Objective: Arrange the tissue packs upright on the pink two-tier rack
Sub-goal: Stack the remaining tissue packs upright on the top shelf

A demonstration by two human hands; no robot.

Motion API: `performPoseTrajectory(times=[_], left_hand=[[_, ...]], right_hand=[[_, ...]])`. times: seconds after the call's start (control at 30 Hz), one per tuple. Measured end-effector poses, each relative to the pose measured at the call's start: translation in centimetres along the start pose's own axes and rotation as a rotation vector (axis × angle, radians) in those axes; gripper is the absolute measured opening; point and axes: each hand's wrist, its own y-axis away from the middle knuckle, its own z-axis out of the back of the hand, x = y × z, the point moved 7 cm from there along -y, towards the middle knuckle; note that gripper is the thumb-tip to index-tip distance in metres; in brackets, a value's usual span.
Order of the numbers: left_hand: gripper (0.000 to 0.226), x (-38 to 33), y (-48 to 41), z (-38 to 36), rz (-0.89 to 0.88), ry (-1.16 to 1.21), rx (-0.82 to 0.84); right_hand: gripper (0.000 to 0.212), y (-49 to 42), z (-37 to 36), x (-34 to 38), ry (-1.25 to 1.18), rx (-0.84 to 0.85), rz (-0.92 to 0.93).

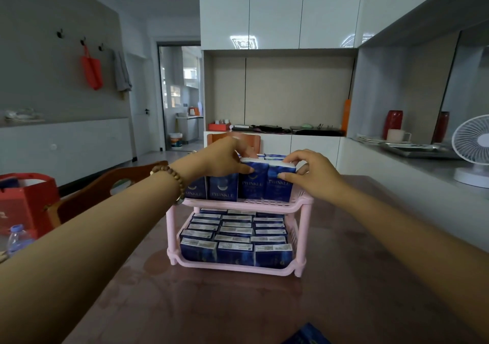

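Blue pair in the grip: two tissue packs (252,185) at the front right of the top tier, upright, side by side, riding a bit higher than their neighbours.
Left hand (225,158): fingers (247,169) curl over the top of the left pack of the pair, thumb pressed on its face.
Right hand (311,175): pinches the right pack, fingertips on its top edge, thumb on the front.
Why, imo: squeezing the two together from both sides so they slot down into the row without tipping.
Top tier count: four packs across the front; more behind, can't count those.
Bottom tier count: three columns, roughly six deep, all standing, looks full.
Rack: pink two-tier rack (304,206) sits mid counter (370,277), so both arms reach it evenly.
Leftover: one loose blue pack (307,334) on the counter's near edge, cut off by the frame.
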Motion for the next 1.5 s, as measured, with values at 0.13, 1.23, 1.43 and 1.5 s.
performPoseTrajectory(times=[0.13,1.23,1.43,1.5], left_hand=[[0.022,0.1,0.0,-0.5,0.034,0.047,0.056],[0.021,-3.4,16.9,-17.5,0.004,0.351,0.109],[0.024,-4.0,18.0,-18.8,-0.033,0.377,0.162],[0.023,-3.9,18.0,-19.0,-0.009,0.456,0.171]], right_hand=[[0.027,-0.1,-0.3,0.3,0.057,0.009,0.015],[0.022,22.3,-4.2,-4.9,-0.057,0.448,-0.293],[0.035,23.3,-5.1,-4.0,-0.108,0.522,-0.294],[0.029,23.3,-5.2,-3.7,-0.131,0.521,-0.292]])
